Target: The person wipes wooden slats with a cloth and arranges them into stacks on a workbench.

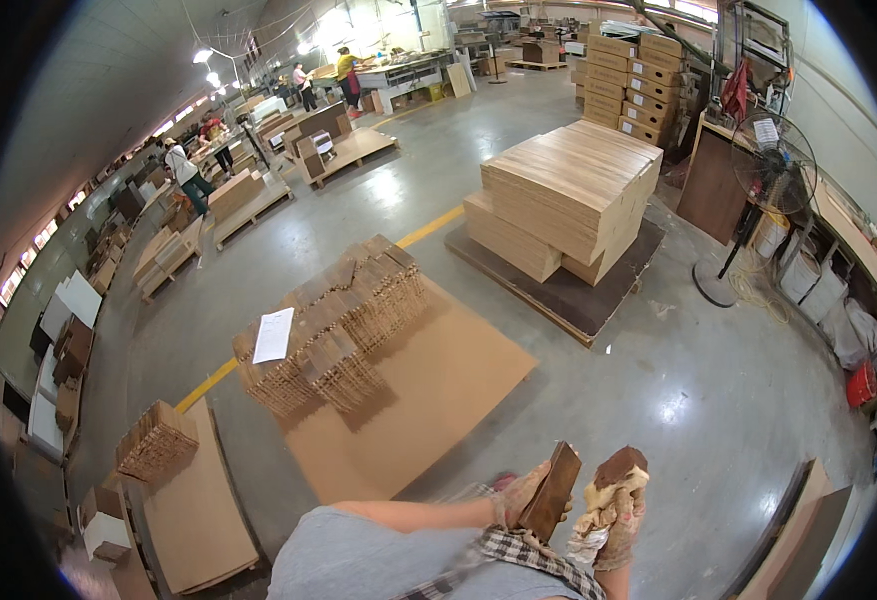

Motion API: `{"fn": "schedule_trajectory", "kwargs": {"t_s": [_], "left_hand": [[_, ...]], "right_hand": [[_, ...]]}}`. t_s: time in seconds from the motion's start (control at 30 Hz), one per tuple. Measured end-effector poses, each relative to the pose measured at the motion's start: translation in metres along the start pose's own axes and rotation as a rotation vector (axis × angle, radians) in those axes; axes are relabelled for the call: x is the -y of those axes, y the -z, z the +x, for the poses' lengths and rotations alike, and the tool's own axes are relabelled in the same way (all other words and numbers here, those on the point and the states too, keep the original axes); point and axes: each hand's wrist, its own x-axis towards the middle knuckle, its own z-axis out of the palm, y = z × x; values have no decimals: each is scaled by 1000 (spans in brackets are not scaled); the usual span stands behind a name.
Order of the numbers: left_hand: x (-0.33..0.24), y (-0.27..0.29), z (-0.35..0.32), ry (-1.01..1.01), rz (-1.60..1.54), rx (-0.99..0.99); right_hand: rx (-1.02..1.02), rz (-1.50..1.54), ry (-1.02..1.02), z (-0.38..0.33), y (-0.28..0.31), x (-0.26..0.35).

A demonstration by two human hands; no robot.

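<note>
Low in the head view, my left hand [521,497] is closed around a dark brown wooden piece [551,492], narrow and flat-sided, held tilted. Its fingertips show at the piece's right edge. Just to the right, my right hand [621,540], in a stained glove, is closed on a crumpled whitish rag [596,512] with a brown, dark-stained top [623,465]. A small gap separates the rag from the wooden piece. Whether something firmer sits inside the rag is hidden. A checked apron strap or band crosses below my hands.
Stacked wooden pieces [344,320] with a paper sheet [274,335] stand on a tan board [439,375] ahead. Beyond is a pallet with large stacked panels [569,190]. A standing fan [774,170] is at right. A smaller stack [159,440] sits left. People work far off.
</note>
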Motion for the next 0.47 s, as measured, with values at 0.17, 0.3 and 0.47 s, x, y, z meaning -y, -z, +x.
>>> {"fn": "schedule_trajectory", "kwargs": {"t_s": [0.17,0.3,0.47], "left_hand": [[-20,-39,125,-3,100,-42],[-40,-90,251,280,-200,239],[-90,-250,295,141,740,635]], "right_hand": [[-65,-231,56,83,60,33],[-168,-571,109,146,115,81],[-351,-448,166,209,179,153]]}}
